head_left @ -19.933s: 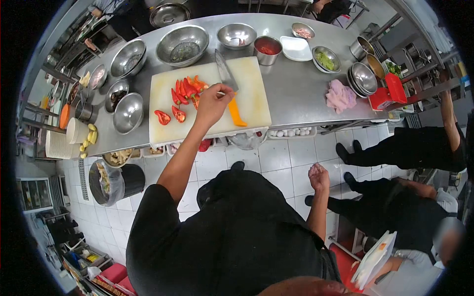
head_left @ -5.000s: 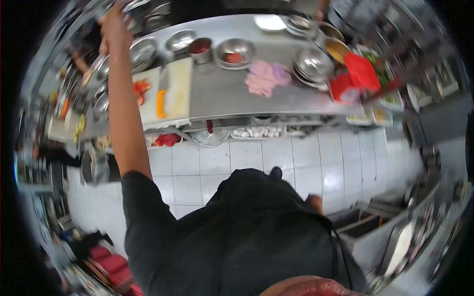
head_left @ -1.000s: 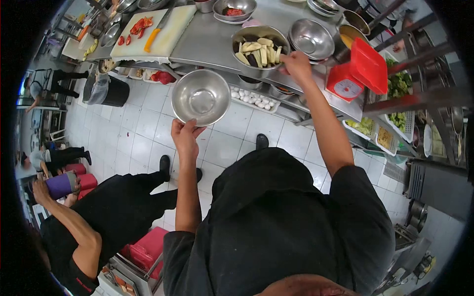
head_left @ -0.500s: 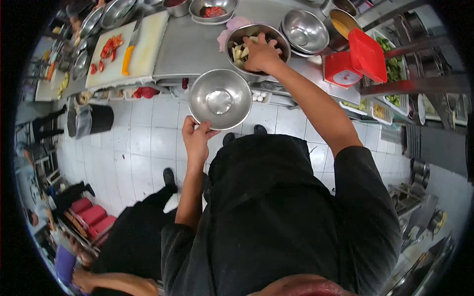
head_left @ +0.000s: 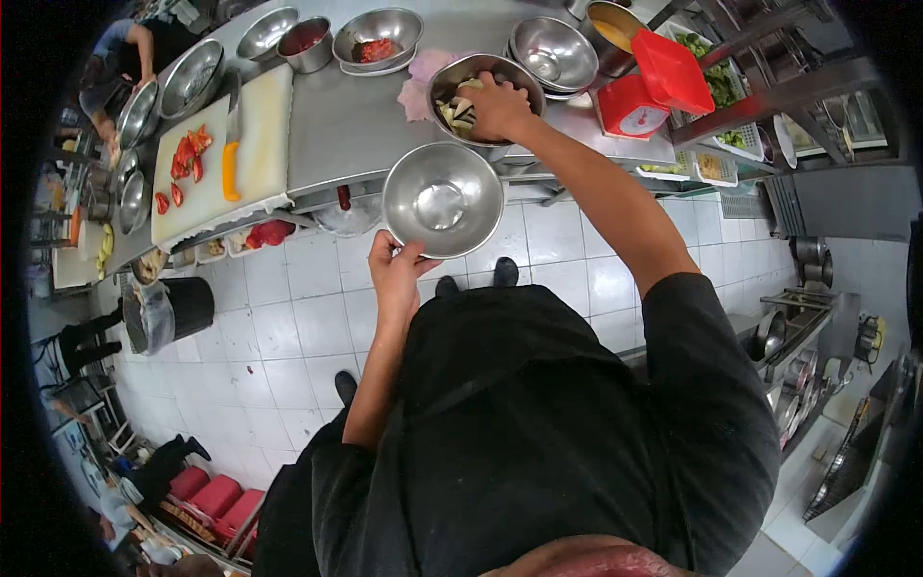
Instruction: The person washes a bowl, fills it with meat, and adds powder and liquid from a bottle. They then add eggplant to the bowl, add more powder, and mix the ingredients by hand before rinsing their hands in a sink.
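Note:
My left hand [head_left: 396, 274] pinches the near rim of a steel mixing bowl [head_left: 442, 200], thumb on the rim, holding it above the floor just off the counter edge. Nothing shows inside this bowl. On the counter stands a deeper steel bowl [head_left: 448, 77] with pale, cut vegetable pieces [head_left: 460, 117] and some dark-skinned ones. My right hand [head_left: 502, 106] is down in that bowl, fingers bent into the pieces; the fingertips are partly hidden. A pink cloth [head_left: 419, 91] lies beside the deeper bowl.
Left on the counter [head_left: 327, 144] lies a white cutting board [head_left: 264, 125] with red pepper pieces [head_left: 192, 149] and a yellow-handled knife [head_left: 231, 159]. Stacked steel bowls [head_left: 553, 53] and a red kitchen scale [head_left: 635, 106] stand right. Another person's arm [head_left: 142, 53] is at far left.
The view has shifted, so the counter items appear further left. The held bowl has come closer to the deeper bowl. My right hand's fingers look more bent among the pieces.

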### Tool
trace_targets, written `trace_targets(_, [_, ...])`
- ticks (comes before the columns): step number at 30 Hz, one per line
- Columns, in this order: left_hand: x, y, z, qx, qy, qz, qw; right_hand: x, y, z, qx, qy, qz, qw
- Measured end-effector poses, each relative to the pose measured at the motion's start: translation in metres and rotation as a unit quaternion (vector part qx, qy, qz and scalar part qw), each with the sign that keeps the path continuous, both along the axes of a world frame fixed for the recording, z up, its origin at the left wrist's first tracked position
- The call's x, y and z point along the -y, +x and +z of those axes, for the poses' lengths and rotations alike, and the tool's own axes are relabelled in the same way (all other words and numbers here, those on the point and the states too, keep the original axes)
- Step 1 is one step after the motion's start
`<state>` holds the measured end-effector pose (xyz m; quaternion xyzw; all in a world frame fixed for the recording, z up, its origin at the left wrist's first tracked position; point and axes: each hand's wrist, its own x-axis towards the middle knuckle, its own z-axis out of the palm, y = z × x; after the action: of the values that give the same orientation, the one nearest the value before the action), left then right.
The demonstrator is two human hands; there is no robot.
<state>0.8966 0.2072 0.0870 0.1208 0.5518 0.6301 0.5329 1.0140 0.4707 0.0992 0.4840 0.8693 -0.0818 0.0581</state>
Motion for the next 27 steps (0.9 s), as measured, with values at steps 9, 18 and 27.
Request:
trace_targets(9, [-0.003, -0.010, 0.000, 0.009, 0.004, -0.028, 1.000, -0.023, 0.016, 0.028, -0.130, 0.004, 0.039, 0.991])
trace_targets(18, [-0.003, -0.012, 0.005, 0.006, -0.012, -0.043, 0.999, 0.011, 0.025, 0.085, -0.317, -0.047, -0.005, 0.947])
trace_targets(27, [-0.003, -0.008, 0.016, 0.004, -0.015, -0.044, 0.999, 0.130, -0.008, 0.032, -0.203, -0.072, 0.153, 0.964])
